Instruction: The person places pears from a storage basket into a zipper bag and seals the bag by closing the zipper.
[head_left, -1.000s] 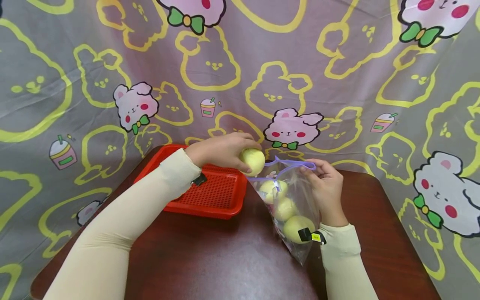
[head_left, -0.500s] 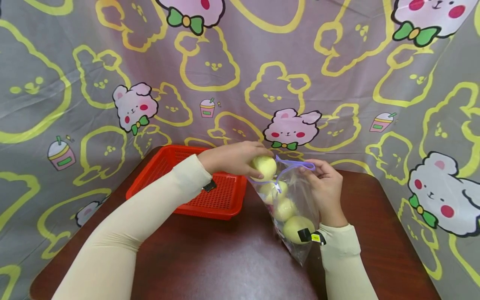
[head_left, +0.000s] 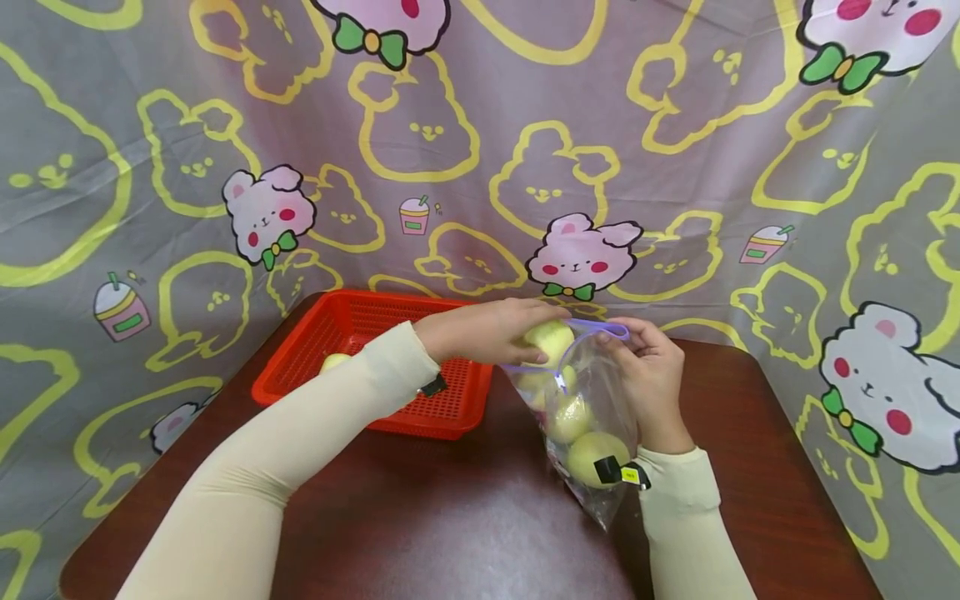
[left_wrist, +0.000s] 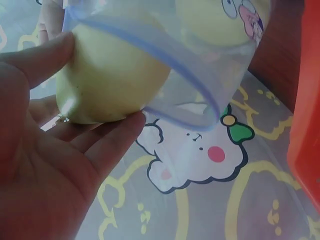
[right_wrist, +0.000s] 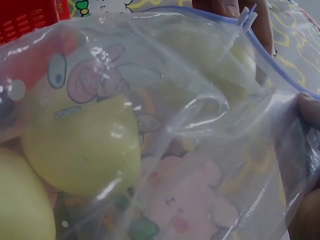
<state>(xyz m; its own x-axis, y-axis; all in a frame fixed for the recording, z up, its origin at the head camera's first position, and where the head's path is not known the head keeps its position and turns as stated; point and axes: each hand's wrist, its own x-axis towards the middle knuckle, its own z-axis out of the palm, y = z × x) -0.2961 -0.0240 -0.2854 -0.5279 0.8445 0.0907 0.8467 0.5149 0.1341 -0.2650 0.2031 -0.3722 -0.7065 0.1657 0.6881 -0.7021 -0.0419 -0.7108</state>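
My left hand (head_left: 487, 329) holds a pale yellow pear (head_left: 552, 340) at the mouth of a clear zip bag (head_left: 615, 392). In the left wrist view, thumb and fingers lie around the pear (left_wrist: 95, 95), most of which is inside the bag's purple-edged opening (left_wrist: 175, 65). My right hand (head_left: 652, 375) pinches the bag's rim on the right side and keeps it up. Several pears (head_left: 598, 458) are stacked inside the bag; the right wrist view shows two of them (right_wrist: 85, 150) low in it through the film.
Left of the bag, a red plastic basket (head_left: 442, 429) stands on the dark reddish-brown table (head_left: 450, 517). Another yellow fruit (head_left: 333, 362) shows in it, partly covered by my left forearm. A patterned cloth (head_left: 450, 125) hangs behind the table and along its sides.
My left hand has moved right and slightly down, bringing the pear from beside the bag into its opening. A fruit in the basket now shows past the forearm. The right hand stays almost still.
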